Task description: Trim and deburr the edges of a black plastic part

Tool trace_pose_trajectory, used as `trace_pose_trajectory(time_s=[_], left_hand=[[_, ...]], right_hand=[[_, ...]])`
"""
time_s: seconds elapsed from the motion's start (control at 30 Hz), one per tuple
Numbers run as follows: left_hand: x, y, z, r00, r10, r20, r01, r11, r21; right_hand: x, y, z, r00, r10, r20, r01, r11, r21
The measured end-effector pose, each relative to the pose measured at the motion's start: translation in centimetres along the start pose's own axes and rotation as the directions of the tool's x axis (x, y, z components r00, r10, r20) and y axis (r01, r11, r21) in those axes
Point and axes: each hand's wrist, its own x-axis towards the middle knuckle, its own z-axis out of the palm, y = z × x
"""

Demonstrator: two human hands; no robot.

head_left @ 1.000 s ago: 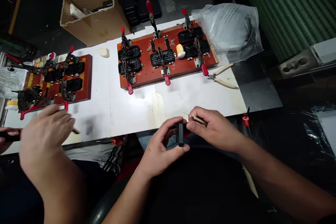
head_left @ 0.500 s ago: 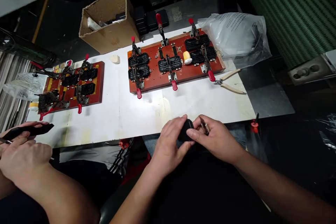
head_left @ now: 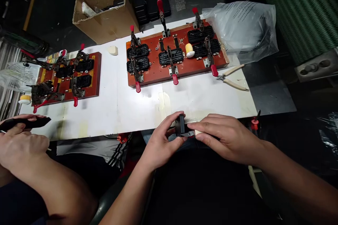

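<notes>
My left hand (head_left: 162, 144) is closed round the edges of a small black plastic part (head_left: 180, 125), held upright just off the table's front edge. From the right, my right hand (head_left: 227, 137) grips a small knife (head_left: 188, 134) with a metal blade and a pale handle, mostly covered by the fingers. The blade lies at the lower edge of the part; whether it cuts into it I cannot tell. Beyond my hands, a red-brown fixture board (head_left: 155, 77) carries black plastic parts under red-handled toggle clamps.
Cutting pliers (head_left: 232, 77) lie open right of the board, near a clear plastic bag (head_left: 243, 28). A cardboard box (head_left: 105, 24) stands behind. At left is a second fixture board (head_left: 96, 74), and a co-worker's hands (head_left: 23, 140) hold a black part.
The black part has turned edge-on in my left hand. My right hand has turned over and brought the knife blade against the part. The view has shifted slightly.
</notes>
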Motion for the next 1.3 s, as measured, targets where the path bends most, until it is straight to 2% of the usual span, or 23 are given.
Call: trace_pose_trajectory(time_s=[0.17, 0.47, 0.57, 0.7, 0.83, 0.9, 1.0, 1.07, 1.1, 1.17, 1.23, 1.3], left_hand=[[0.0, -0.1, -0.1, 1.000, 0.015, -0.011, -0.015, 1.000, 0.026], [0.0, -0.2, 0.0, 1.000, 0.012, -0.001, -0.012, 0.999, 0.042], [0.0, -0.4, -0.1, 0.999, 0.041, 0.016, -0.042, 0.998, 0.053], [-0.2, -0.2, -0.1, 0.992, 0.066, 0.105, -0.072, 0.996, 0.056], [-0.4, 0.3, 0.2, 0.990, 0.046, 0.136, -0.055, 0.997, 0.060], [-0.4, 0.4, 0.2, 0.990, 0.037, 0.133, -0.046, 0.997, 0.062], [-0.1, 0.5, 0.2, 0.992, 0.044, 0.121, -0.051, 0.997, 0.054], [0.0, 0.3, 0.1, 0.993, 0.052, 0.107, -0.057, 0.998, 0.041], [0.1, 0.2, 0.1, 0.994, 0.054, 0.095, -0.057, 0.998, 0.034], [0.3, -0.1, 0.2, 0.997, 0.048, 0.062, -0.050, 0.999, 0.018], [0.4, -0.3, 0.1, 0.999, 0.033, 0.006, -0.033, 0.999, 0.006], [0.6, -0.4, 0.0, 0.998, -0.003, -0.065, 0.004, 1.000, 0.014]], right_hand=[[0.2, 0.2, 0.9, 1.000, -0.021, -0.022, 0.021, 1.000, -0.018], [0.1, 0.1, 0.8, 1.000, -0.005, -0.007, 0.005, 1.000, -0.031], [0.1, 0.8, 0.7, 0.998, 0.053, -0.035, -0.055, 0.996, -0.064], [0.3, 2.4, 0.3, 0.971, 0.207, -0.118, -0.227, 0.955, -0.192], [0.5, 4.9, -0.4, 0.924, 0.329, -0.198, -0.379, 0.861, -0.340], [0.4, 6.6, -0.8, 0.911, 0.332, -0.244, -0.408, 0.810, -0.421], [0.2, 9.0, -1.4, 0.911, 0.273, -0.310, -0.402, 0.754, -0.519], [0.1, 9.5, -1.5, 0.899, 0.238, -0.369, -0.414, 0.738, -0.533], [0.1, 9.1, -1.4, 0.893, 0.222, -0.392, -0.413, 0.752, -0.514], [0.2, 7.2, -0.6, 0.904, 0.198, -0.380, -0.359, 0.833, -0.421], [0.2, 4.3, 0.7, 0.953, 0.155, -0.260, -0.228, 0.934, -0.277], [0.1, 1.4, 2.2, 0.994, 0.060, -0.091, -0.073, 0.987, -0.143]])
